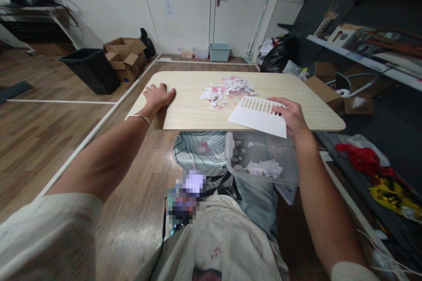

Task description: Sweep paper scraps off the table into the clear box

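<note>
My left hand [158, 96] lies on the left end of the pale wooden tabletop [184, 109], fingers spread and holding nothing. My right hand [290, 114] grips a flat white slotted scraper [259, 117] by its right side. A row of long slots runs along the scraper's far edge. Just beyond it is a loose heap of small white and pink paper scraps [229, 90]. Under the near table edge, a clear plastic box [244, 167] holds more white scraps [265, 168]. The tabletop covers part of the box.
A patterned teal cushion or cloth [187, 151] sits left of the clear box. On the floor behind stand a black bin [90, 70], cardboard boxes [127, 57] and a blue-grey tub [220, 52]. Dark shelving [359, 57] with clutter lines the right side.
</note>
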A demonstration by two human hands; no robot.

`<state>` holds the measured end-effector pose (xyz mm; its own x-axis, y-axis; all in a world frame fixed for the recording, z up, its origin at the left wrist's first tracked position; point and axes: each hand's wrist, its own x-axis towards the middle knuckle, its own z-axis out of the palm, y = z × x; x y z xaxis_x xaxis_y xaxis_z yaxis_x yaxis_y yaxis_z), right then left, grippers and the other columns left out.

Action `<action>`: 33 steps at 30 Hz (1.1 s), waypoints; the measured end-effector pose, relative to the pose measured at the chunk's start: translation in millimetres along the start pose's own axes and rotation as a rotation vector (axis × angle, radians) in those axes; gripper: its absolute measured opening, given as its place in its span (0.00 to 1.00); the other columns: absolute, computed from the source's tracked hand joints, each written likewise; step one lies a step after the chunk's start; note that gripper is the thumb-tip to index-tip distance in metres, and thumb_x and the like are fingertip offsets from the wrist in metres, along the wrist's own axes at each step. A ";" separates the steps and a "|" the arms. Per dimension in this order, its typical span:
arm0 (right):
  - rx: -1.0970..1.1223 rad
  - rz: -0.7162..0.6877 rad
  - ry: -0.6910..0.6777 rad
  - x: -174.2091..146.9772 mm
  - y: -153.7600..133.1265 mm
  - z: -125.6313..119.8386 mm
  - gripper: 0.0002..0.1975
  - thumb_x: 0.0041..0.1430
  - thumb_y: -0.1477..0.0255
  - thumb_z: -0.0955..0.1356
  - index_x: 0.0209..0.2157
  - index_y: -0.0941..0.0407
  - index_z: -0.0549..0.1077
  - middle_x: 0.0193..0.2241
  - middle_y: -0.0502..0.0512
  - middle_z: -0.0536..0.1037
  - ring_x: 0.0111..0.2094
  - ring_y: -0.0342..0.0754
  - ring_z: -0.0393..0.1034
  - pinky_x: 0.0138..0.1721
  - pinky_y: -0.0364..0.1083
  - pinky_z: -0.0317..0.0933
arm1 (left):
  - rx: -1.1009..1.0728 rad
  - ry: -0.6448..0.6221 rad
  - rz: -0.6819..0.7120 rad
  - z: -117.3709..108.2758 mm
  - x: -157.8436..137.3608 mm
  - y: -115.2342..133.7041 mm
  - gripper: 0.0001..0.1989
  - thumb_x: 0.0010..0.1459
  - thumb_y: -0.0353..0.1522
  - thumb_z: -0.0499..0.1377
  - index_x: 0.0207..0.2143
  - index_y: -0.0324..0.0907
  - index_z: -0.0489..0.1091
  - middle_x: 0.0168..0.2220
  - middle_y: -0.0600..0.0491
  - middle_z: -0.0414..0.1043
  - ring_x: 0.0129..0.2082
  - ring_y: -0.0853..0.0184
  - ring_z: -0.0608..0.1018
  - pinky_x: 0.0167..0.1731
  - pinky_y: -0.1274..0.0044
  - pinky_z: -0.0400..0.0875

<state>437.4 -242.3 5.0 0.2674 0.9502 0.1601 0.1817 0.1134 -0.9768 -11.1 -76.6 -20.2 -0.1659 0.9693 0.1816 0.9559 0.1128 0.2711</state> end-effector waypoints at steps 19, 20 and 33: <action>-0.037 -0.073 0.153 23.8 29.0 -2.5 0.28 0.44 0.61 0.77 0.49 0.51 0.79 0.38 0.58 0.83 0.38 0.58 0.79 0.33 0.53 0.74 | 0.018 -0.046 -0.018 2.9 3.8 1.1 0.47 0.66 0.57 0.43 0.72 0.31 0.67 0.74 0.20 0.59 0.75 0.27 0.60 0.70 0.44 0.53; -0.055 -0.076 0.126 22.1 27.1 -2.5 0.27 0.44 0.61 0.76 0.48 0.51 0.79 0.37 0.58 0.83 0.38 0.58 0.79 0.34 0.53 0.74 | 0.015 -0.045 -0.018 2.6 3.5 1.1 0.47 0.66 0.57 0.43 0.72 0.31 0.67 0.74 0.20 0.59 0.75 0.27 0.60 0.70 0.44 0.53; 0.011 -0.105 0.200 19.7 22.1 -2.2 0.25 0.43 0.65 0.75 0.46 0.51 0.79 0.38 0.56 0.84 0.40 0.59 0.80 0.40 0.55 0.76 | -0.029 -0.008 0.000 -1.0 -1.4 -0.6 0.44 0.66 0.56 0.46 0.71 0.35 0.69 0.71 0.23 0.64 0.73 0.29 0.63 0.69 0.46 0.56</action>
<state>448.8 -221.8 -13.1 0.4297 0.8569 0.2845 0.2086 0.2124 -0.9547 -11.8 -78.3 -19.7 -0.1634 0.9711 0.1738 0.9485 0.1062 0.2984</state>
